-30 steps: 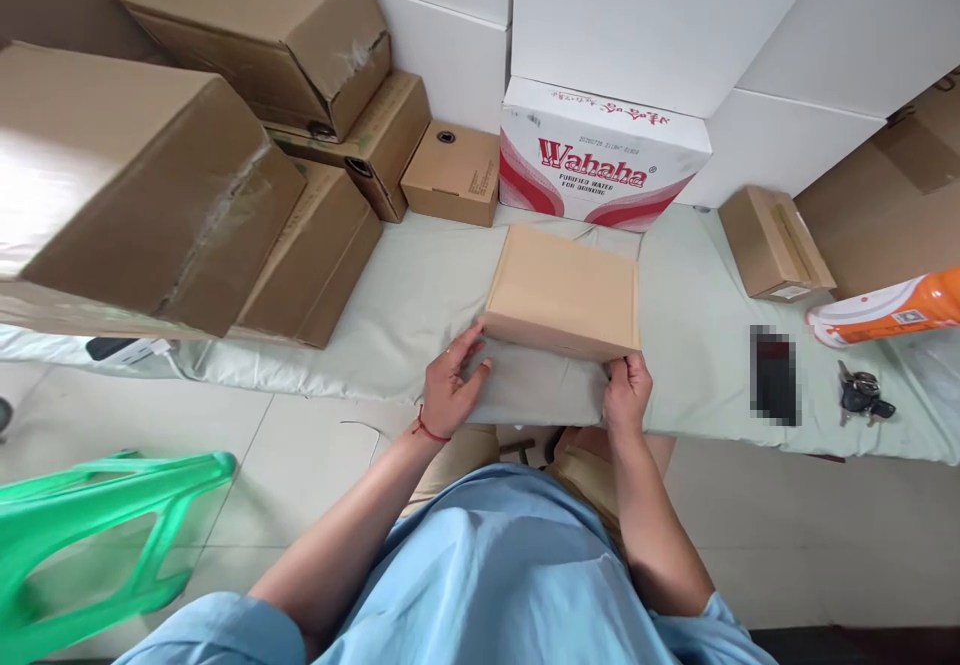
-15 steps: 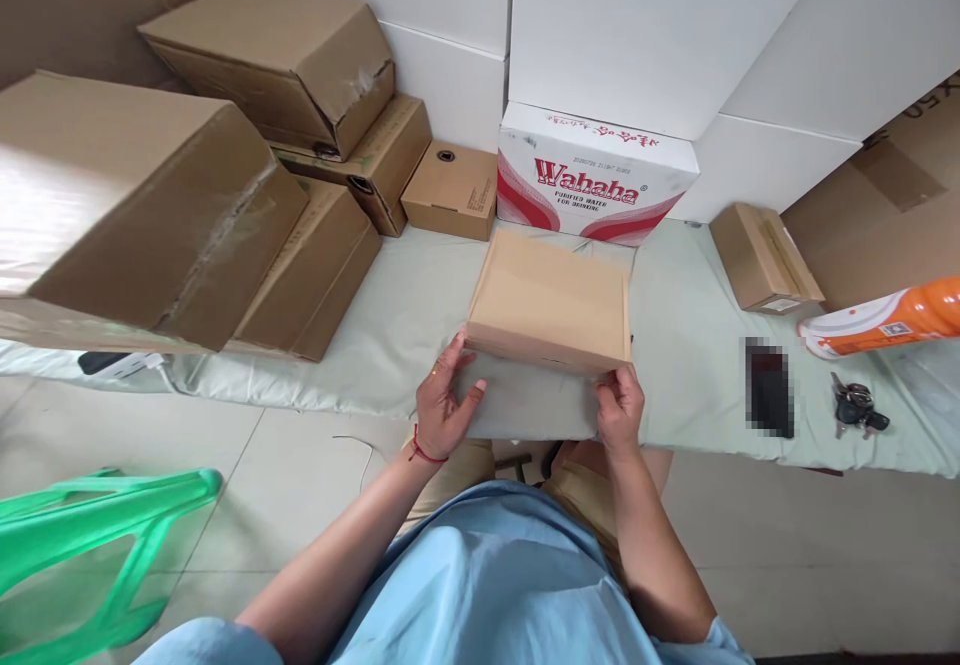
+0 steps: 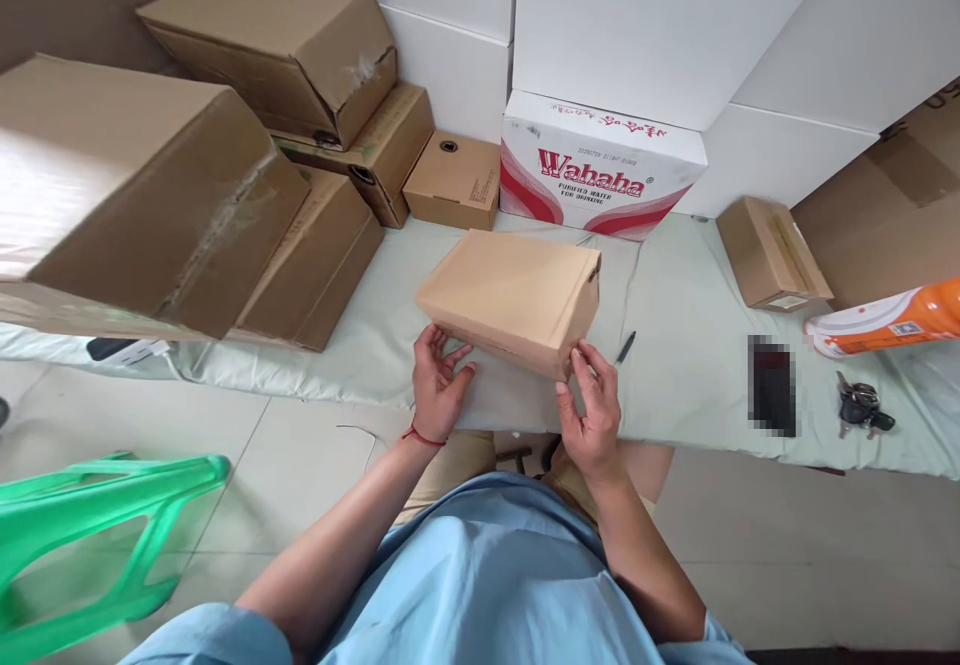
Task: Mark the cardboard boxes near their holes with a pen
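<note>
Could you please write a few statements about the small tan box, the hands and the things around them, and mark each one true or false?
1. Both hands touch the small tan box. True: the left hand is at its near left edge, the right hand at its near right corner.
2. The tan box stands on the green stool. False: it is on the pale cloth.
3. A Wahaha carton stands behind the tan box. True.
4. The keys lie left of the tan box. False: they lie far to its right, below the orange can.
5. The left wrist wears a red string. True.
</note>
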A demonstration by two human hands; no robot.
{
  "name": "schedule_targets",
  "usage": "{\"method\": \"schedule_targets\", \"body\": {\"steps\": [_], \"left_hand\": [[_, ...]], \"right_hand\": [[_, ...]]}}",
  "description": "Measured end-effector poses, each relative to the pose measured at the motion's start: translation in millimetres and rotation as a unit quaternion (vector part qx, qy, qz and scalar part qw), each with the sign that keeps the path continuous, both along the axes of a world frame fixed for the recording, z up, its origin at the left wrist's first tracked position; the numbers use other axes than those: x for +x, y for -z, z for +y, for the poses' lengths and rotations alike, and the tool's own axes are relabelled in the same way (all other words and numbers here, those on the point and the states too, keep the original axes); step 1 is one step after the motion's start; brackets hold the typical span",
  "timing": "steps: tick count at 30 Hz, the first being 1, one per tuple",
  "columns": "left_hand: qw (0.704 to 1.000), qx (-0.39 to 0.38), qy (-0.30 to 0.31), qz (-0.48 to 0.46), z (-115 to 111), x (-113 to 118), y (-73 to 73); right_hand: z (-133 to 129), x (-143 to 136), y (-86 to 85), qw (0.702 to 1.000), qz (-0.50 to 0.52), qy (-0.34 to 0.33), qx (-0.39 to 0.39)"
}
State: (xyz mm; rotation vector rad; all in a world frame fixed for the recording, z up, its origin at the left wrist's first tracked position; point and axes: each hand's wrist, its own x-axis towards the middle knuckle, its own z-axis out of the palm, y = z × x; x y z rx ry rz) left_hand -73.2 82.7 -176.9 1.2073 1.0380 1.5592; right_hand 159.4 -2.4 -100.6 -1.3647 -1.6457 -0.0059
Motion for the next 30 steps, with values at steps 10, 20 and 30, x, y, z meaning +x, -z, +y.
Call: {"method": "schedule_targets", "body": {"steps": [10,20,30], "left_hand": [[1.0,-0.016,-0.006,-0.01,0.0,1.8,-5.2],[0.999,0.02,-0.037,0.01,-32.0,-10.7,-77.5],[0.998,0.056,0.008,-0.032,-24.6,-13.2,-86.1]], "right_hand": [[0.1,0.5,-9.5,0.999,0.038,0.001,-0.002],[-20.2,12.8,-40.3,1.0,0.013,0.022,-0.003],[-23.3,25.0,-26.8,0.985,0.132,0.052,-0.098]]}}
